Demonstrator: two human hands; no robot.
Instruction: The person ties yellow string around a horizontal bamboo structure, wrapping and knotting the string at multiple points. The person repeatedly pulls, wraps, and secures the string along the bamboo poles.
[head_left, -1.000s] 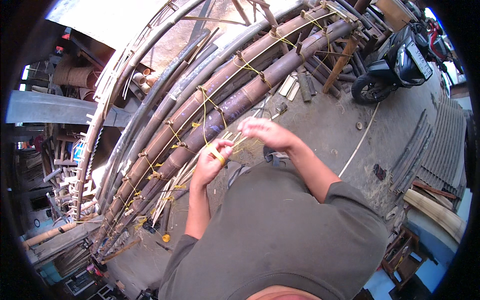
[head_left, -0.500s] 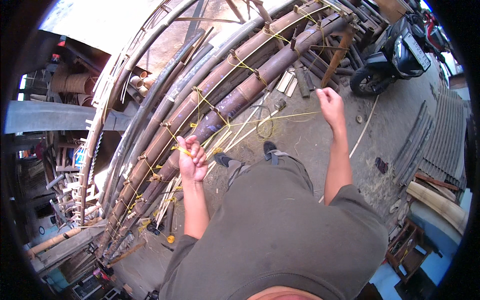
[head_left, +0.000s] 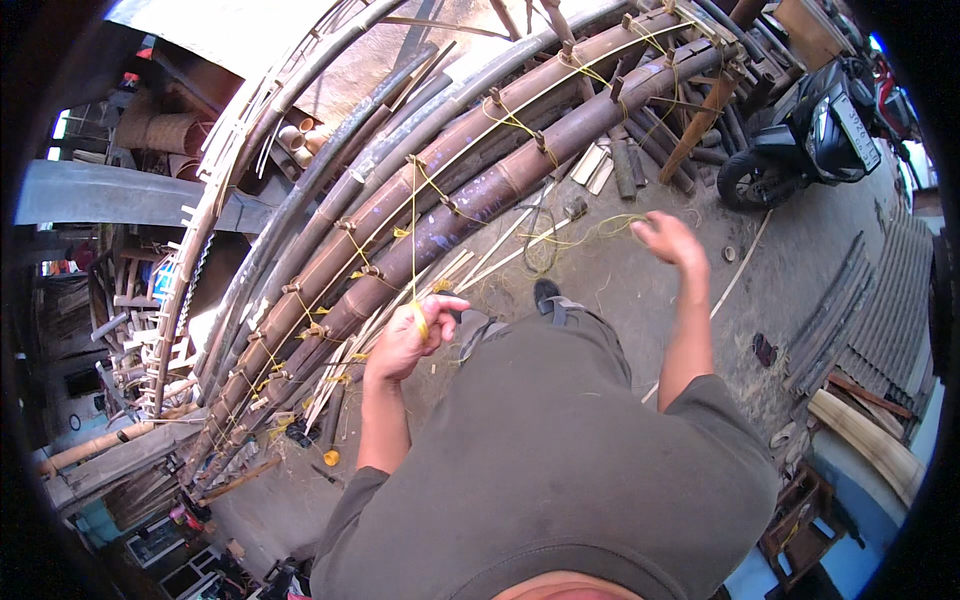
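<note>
Left of one black motorcycle (head_left: 828,130), two hands (head_left: 672,243) are working and two thick brown poles (head_left: 492,188) are stretching; one small ring (head_left: 729,248) is lying near it.

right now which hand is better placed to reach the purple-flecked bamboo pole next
Probably the left hand: it is nearer the pole and holds yellow cord, while the right hand is farther off.

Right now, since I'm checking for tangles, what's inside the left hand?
Yellow strip shows in the left hand, and a yellow strand runs from there to the brown poles. Anything deeper in the grip is covered.
</note>
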